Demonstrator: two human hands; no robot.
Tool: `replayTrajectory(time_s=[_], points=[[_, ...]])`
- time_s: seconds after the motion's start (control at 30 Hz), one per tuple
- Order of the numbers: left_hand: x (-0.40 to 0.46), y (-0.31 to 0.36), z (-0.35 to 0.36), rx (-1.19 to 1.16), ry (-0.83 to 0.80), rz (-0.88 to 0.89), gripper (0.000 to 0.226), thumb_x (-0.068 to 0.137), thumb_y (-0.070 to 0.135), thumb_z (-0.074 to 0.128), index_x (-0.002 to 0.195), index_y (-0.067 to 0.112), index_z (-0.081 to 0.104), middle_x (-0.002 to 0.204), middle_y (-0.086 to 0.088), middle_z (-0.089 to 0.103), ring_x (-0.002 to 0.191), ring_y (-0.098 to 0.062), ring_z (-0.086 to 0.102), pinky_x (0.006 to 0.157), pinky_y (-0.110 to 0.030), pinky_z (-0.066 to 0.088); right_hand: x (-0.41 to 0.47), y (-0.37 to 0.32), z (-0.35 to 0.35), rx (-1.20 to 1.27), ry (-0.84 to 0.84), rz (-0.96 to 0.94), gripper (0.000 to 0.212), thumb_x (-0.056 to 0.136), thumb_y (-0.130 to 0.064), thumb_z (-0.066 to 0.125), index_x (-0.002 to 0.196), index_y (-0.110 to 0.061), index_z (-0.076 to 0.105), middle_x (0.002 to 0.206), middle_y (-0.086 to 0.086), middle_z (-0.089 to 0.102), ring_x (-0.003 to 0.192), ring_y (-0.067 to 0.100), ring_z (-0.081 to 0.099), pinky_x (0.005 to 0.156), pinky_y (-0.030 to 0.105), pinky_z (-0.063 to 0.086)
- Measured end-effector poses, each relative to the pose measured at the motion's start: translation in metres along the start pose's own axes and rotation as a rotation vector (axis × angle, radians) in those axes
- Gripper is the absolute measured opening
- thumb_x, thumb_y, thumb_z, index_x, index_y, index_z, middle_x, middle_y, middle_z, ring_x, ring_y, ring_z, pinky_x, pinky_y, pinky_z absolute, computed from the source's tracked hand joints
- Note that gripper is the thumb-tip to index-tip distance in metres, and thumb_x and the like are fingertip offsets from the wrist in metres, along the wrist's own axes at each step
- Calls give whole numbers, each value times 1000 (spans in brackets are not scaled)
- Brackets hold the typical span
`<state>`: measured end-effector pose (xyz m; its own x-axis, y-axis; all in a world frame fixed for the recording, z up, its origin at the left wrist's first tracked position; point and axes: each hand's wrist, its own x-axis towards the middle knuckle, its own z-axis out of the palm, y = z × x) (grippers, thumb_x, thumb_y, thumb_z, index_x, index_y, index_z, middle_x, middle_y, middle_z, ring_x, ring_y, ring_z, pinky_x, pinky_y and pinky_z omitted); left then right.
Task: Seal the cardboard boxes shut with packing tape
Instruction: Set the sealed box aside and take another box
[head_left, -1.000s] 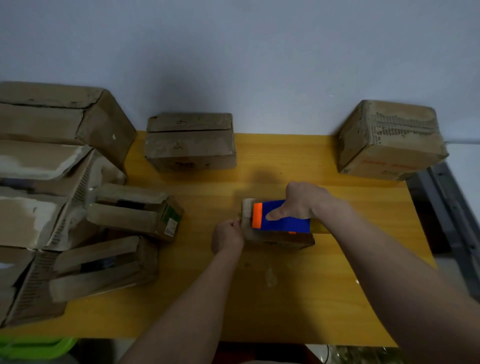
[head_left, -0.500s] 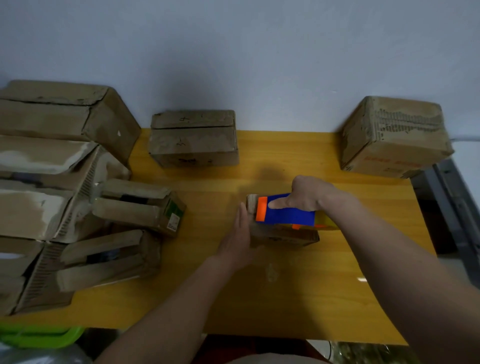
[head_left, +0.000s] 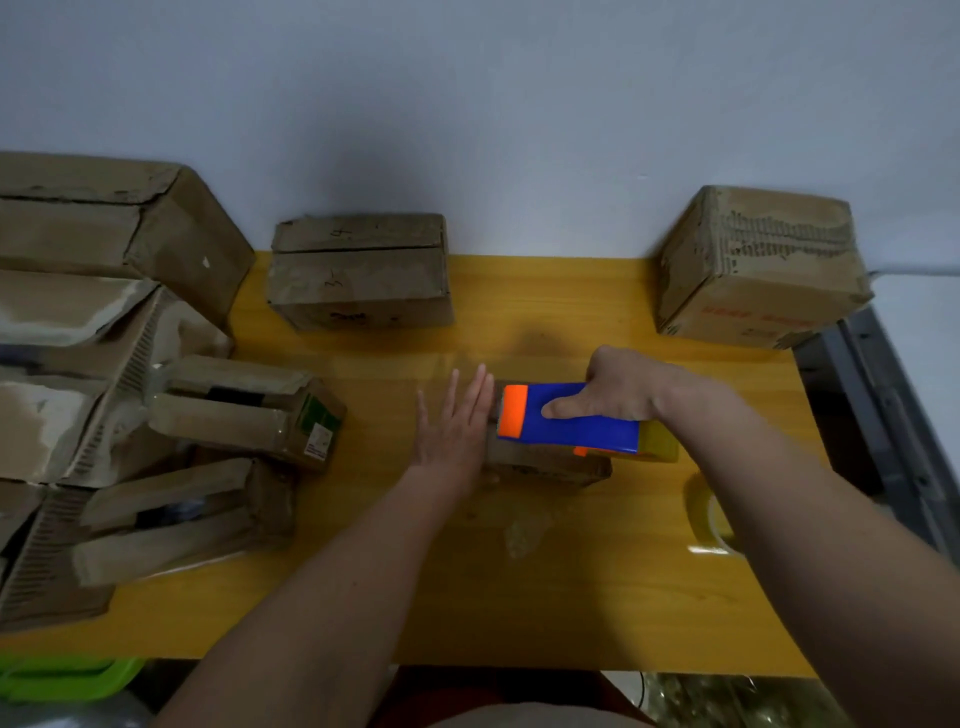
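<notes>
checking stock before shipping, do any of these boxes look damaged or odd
Yes. The box at the far right has its top skin torn, exposing corrugation. The stacked boxes on the left look crushed and ripped, and two small boxes beside them gape open, unsealed.

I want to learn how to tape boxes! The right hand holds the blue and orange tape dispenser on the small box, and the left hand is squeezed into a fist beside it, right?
Not quite. The head view shows the left hand flat, with straight fingers against the small box's left end, not in a fist. The right hand does hold the blue and orange tape dispenser on that box.
</notes>
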<state>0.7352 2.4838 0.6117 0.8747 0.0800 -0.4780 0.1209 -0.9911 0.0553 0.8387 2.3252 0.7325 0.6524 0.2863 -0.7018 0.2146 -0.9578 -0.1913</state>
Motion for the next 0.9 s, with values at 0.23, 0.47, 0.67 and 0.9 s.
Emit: replayTrajectory(time_s=[0.23, 0.47, 0.67, 0.9], points=[[0, 3, -2, -46, 1, -1, 134, 71, 59, 73, 147, 16, -29, 155, 2, -35, 144, -28, -27, 116, -61, -5, -15, 72, -16, 0, 22, 80, 65, 73, -67, 65, 96, -6, 66, 93, 10, 66, 87, 26, 61, 72, 34, 48], [0, 11, -9, 48, 10, -15, 141, 65, 72, 69, 147, 7, -26, 156, -9, -32, 143, -31, -28, 115, -58, -11, -7, 80, -9, 70, 20, 64, 67, 74, -64, 66, 104, -3, 65, 100, 11, 66, 92, 27, 61, 79, 38, 51], [19, 48, -12, 106, 123, 217, 145, 59, 84, 62, 149, 6, -20, 159, -14, -22, 145, -32, -24, 119, -52, -8, 0, 82, -6, 85, 11, 34, 57, 73, -65, 67, 89, -11, 62, 81, 4, 62, 79, 21, 59, 63, 30, 46], [25, 47, -3, -35, 187, 242, 133, 61, 90, 50, 153, 15, -10, 160, -2, 4, 148, -21, -2, 118, -46, -15, 5, 94, -6, 203, -24, 24, 53, 71, -59, 72, 83, -8, 64, 79, 7, 66, 74, 22, 62, 61, 29, 45]])
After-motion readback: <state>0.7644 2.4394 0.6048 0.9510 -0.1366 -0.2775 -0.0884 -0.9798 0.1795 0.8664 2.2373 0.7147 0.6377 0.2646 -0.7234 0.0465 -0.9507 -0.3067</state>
